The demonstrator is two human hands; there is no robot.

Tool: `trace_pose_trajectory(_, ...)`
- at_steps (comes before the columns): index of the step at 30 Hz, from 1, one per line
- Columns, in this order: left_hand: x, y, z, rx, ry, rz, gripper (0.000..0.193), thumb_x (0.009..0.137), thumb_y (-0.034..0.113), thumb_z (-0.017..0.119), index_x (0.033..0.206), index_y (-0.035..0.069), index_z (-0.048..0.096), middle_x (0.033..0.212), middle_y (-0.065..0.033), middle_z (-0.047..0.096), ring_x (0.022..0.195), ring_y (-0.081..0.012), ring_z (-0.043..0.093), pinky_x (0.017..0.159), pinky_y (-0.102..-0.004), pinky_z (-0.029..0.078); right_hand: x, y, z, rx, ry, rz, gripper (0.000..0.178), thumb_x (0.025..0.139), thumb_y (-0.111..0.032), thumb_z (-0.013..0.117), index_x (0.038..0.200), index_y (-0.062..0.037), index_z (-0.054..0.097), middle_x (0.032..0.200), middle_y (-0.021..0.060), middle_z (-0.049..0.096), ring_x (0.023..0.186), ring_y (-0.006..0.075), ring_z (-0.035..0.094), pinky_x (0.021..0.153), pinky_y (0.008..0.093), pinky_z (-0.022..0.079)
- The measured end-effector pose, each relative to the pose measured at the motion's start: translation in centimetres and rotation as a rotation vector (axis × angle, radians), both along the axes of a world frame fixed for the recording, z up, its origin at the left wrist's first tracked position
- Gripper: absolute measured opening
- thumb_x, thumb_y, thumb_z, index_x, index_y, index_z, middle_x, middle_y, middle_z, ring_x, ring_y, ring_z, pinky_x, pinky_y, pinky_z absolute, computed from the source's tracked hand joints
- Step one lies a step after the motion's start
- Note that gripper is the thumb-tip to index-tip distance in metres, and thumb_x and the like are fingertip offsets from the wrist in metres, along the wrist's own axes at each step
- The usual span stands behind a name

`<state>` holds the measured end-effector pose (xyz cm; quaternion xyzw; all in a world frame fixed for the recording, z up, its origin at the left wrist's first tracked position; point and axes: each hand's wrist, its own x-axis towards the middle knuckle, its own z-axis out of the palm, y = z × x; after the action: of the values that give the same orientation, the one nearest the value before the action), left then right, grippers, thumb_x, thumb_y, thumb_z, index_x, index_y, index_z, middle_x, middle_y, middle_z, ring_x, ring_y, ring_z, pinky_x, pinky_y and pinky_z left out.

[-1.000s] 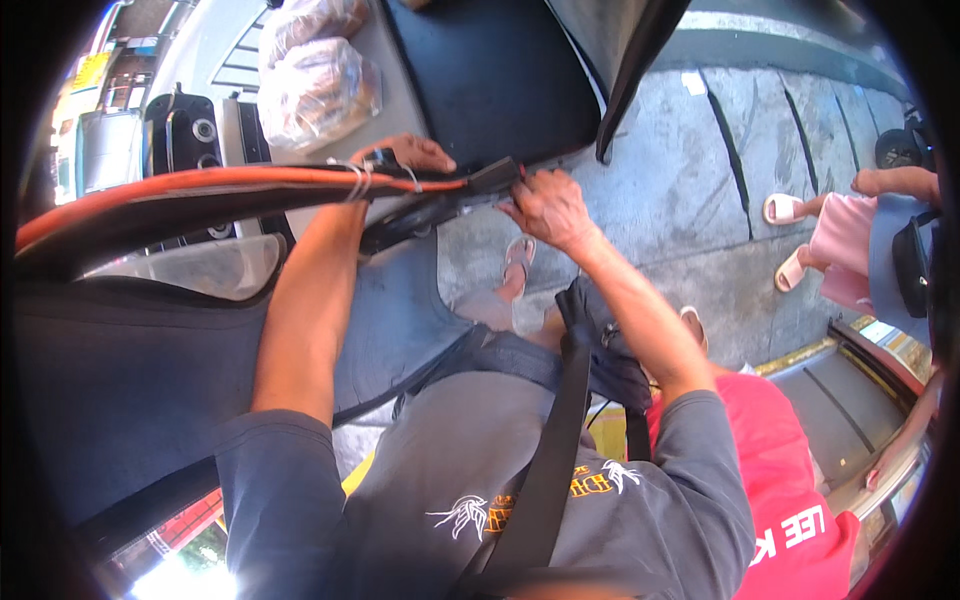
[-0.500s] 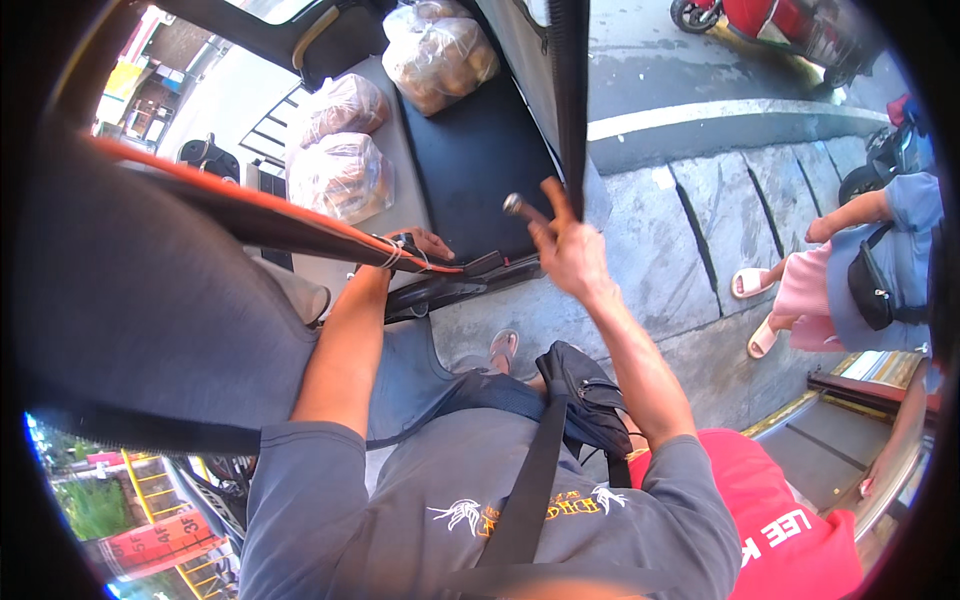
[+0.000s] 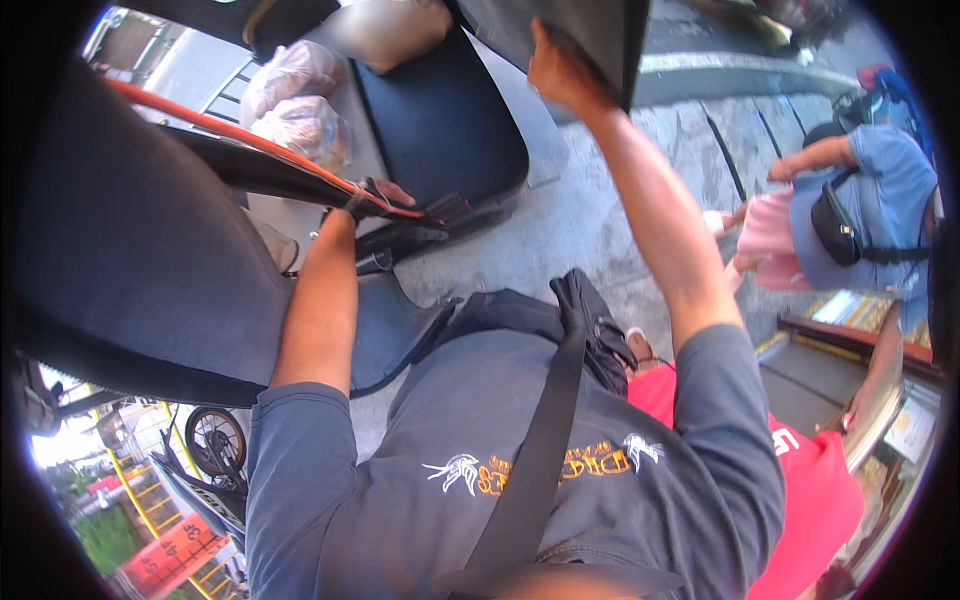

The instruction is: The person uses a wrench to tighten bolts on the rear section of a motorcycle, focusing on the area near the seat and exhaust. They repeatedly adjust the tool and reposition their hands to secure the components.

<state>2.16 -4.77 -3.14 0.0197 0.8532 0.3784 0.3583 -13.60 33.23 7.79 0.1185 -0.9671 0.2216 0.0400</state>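
Observation:
My right hand (image 3: 568, 78) is raised at the upper middle, closed on the lower edge of a dark grey panel (image 3: 595, 28), a finger lying up its face. My left hand (image 3: 390, 192) reaches past the orange-edged rail (image 3: 270, 150), which hides part of it. Its visible fingers look stretched out, with nothing seen in them. Just beyond that hand is a black padded seat (image 3: 430, 120) in an open-sided vehicle. Clear plastic bags of light brown contents (image 3: 300, 130) rest beside the seat; a larger bag (image 3: 385, 35) lies farther back, blurred.
A black backrest-like pad (image 3: 150, 230) fills the left side. At the right stands a person in a blue top and pink bottoms (image 3: 850, 200). Another person in a red shirt (image 3: 810, 490) is close at my right. A motorcycle (image 3: 215, 440) is at lower left.
My right hand has moved up and away from its pointing pose and now grips the panel, whose face shows more broadly. My left hand stays by the rail as the view shifts.

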Motion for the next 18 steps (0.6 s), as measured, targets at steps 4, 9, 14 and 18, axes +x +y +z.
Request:
trace_pose_trajectory(4,-2.9,-1.9,-2.4,0.169,0.143,-0.172,0.04,0.082,0.029,0.073,0.113,0.004,0.076,0.114,-0.0148,0.072,0.108,-0.0277,0.067,0.099,-0.0366,0.049,-15.2,10.6,-2.1,0.136,0.485,-0.242,0.029,0.086,-0.023,0.057,0.105,-0.0059,0.071,0.112,0.0175,0.07,0.105,0.0345,0.068,0.089,0.0524,0.05)
trace_pose_trajectory(9,-2.2,3.4,0.3,-0.021,-0.213,0.257,0.033,0.083,0.035,0.081,0.099,0.007,0.078,0.091,-0.0023,0.073,0.086,-0.0136,0.064,0.08,-0.0276,0.047,-16.4,10.1,4.4,0.429,0.068,0.214,0.031,0.085,-0.018,0.053,0.106,-0.0031,0.071,0.098,0.0197,0.074,0.089,0.0373,0.072,0.074,0.0499,0.057)
trace_pose_trajectory(14,-1.7,2.3,0.7,-0.063,-0.225,0.264,0.034,0.083,0.036,0.08,0.1,0.007,0.077,0.094,-0.0058,0.073,0.092,-0.0179,0.065,0.085,-0.0304,0.048,-0.3,-0.7,-2.4,0.243,-0.765,0.69,0.06,0.079,-0.01,0.059,0.139,-0.02,0.061,0.118,0.0113,0.072,0.102,0.0305,0.069,0.07,0.05,0.057)
trace_pose_trajectory(18,-0.6,-3.8,-1.5,0.236,0.026,-0.084,0.032,0.083,0.024,0.075,0.108,0.003,0.076,0.11,-0.0153,0.072,0.11,-0.0273,0.066,0.1,-0.037,0.049,2.0,-5.1,-4.0,0.257,-0.764,0.845,0.055,0.082,-0.01,0.054,0.134,-0.0255,0.066,0.118,0.0084,0.071,0.097,0.0263,0.067,0.078,0.0465,0.056)
